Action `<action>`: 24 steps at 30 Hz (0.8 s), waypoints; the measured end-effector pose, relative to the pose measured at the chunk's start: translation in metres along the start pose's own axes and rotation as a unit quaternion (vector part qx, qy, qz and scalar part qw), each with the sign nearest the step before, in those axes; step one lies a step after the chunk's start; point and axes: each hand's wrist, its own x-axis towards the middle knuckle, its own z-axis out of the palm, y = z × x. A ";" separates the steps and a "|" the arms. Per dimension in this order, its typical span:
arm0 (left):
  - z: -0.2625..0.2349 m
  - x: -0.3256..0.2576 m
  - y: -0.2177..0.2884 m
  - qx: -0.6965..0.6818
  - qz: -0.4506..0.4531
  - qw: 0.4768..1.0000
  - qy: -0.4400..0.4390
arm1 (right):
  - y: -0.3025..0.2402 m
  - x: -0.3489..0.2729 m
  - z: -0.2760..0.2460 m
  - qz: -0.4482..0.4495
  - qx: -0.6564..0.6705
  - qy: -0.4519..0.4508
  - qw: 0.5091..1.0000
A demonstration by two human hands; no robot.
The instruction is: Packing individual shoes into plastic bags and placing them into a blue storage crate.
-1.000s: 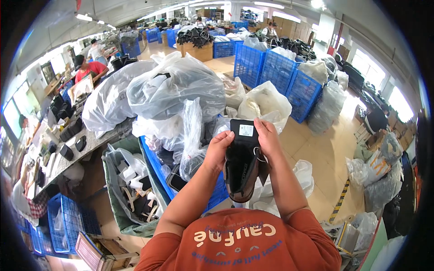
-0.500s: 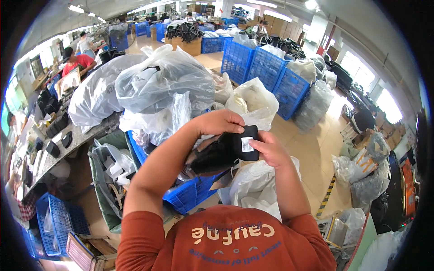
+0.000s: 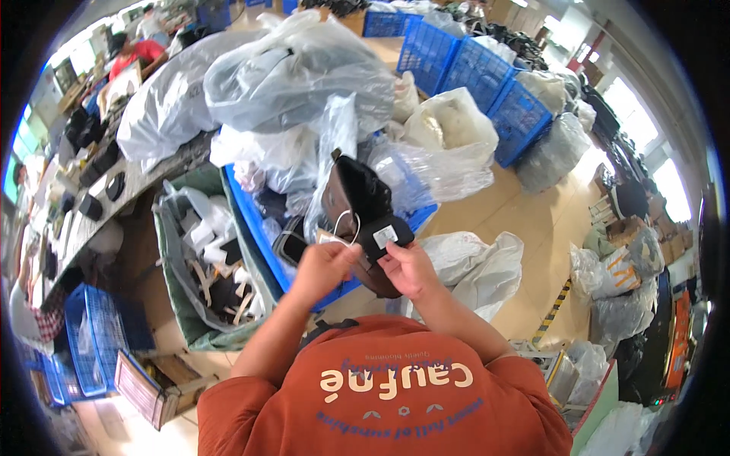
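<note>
In front of my chest is a soft brown item with a glossy black inside (image 3: 365, 190), perhaps a pouch or a cap; I cannot tell which. A rounded black piece (image 3: 401, 230) on it bears a small white label (image 3: 385, 236). My right hand (image 3: 413, 270) is closed on this piece, its thumb by the label. My left hand (image 3: 325, 267) is closed, fingertips pinched at a thin white cord (image 3: 351, 220) that loops against the brown side. A small pale tag shows beside those fingers.
Beyond my hands stands a blue crate (image 3: 255, 220) under large plastic bags (image 3: 296, 80). A green-sided bin (image 3: 173, 254) of scraps is at the left, beside a long workbench (image 3: 156, 173). White sacks (image 3: 479, 266) lie right; blue crates (image 3: 475, 68) stand farther back. A person (image 3: 138, 57) sits far left.
The item has come lower and turned, showing its brown side and the white cord. My left hand has left the black piece's top edge and moved down to the cord. The view has tilted down.
</note>
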 end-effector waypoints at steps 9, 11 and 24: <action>0.027 0.006 -0.061 -0.334 -0.012 0.942 -0.015 | 0.022 -0.005 0.019 -0.026 -0.109 -0.042 0.993; 0.029 0.006 -0.068 -0.356 0.007 0.934 -0.019 | 0.020 -0.005 0.020 -0.025 -0.068 -0.046 0.996; 0.043 0.023 -0.092 -0.462 0.025 0.883 -0.076 | 0.016 -0.002 0.011 -0.017 -0.024 -0.046 0.999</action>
